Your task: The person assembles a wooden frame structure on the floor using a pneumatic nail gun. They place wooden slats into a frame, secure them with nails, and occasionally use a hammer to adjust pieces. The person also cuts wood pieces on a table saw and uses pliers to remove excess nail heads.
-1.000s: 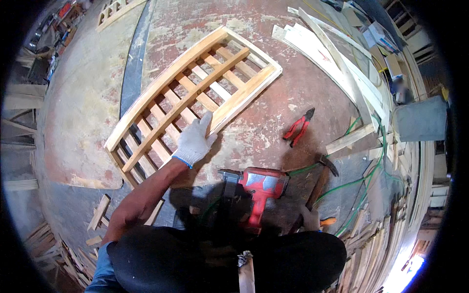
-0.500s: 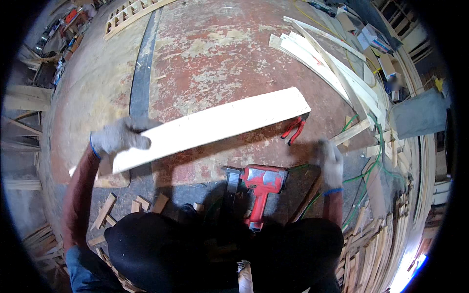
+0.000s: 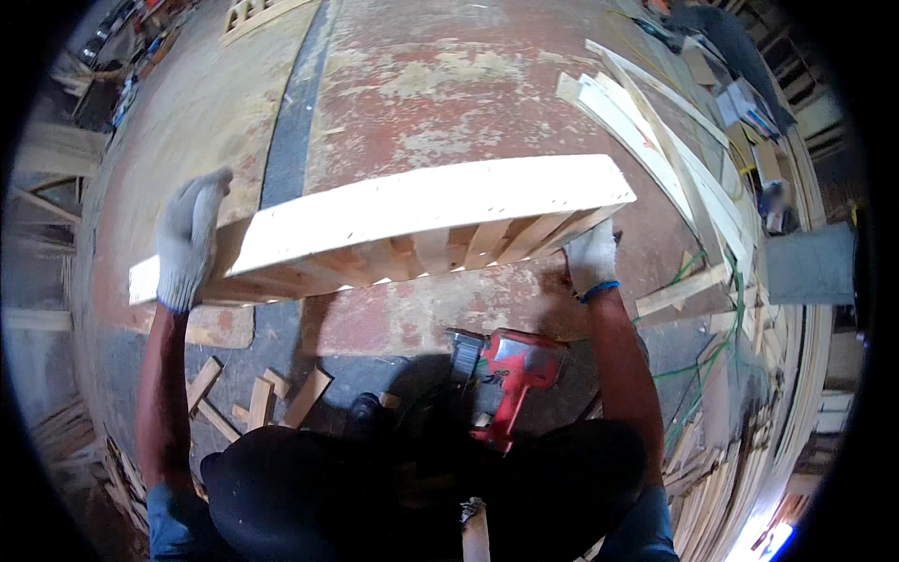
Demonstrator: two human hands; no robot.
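Note:
A slatted wooden frame (image 3: 449, 192) lies across in front of me, a pale board facing up and several slats showing beneath its near edge. My gloved right hand (image 3: 592, 260) grips its right end from below, fingers partly hidden behind the wood. At the left end my gloved left hand (image 3: 187, 242) is against or just over the board, its fingers stretched up past the far edge; whether it touches is hard to tell. Between the frame and my knees, a red nail gun (image 3: 517, 370) with a dark magazine rests on the floor.
Short wood offcuts (image 3: 262, 401) are scattered near my left knee. Long white boards (image 3: 646, 140) lie at the far right, near a green hose (image 3: 698, 351). Stacked wood strips (image 3: 730, 468) line the near right. Another slatted frame (image 3: 257, 17) sits at the far left.
My right hand has come in from the right and taken hold of the frame's right end. The frame has tilted, revealing its slats. My left hand's fingers have straightened upward. Red-handled pliers are now hidden.

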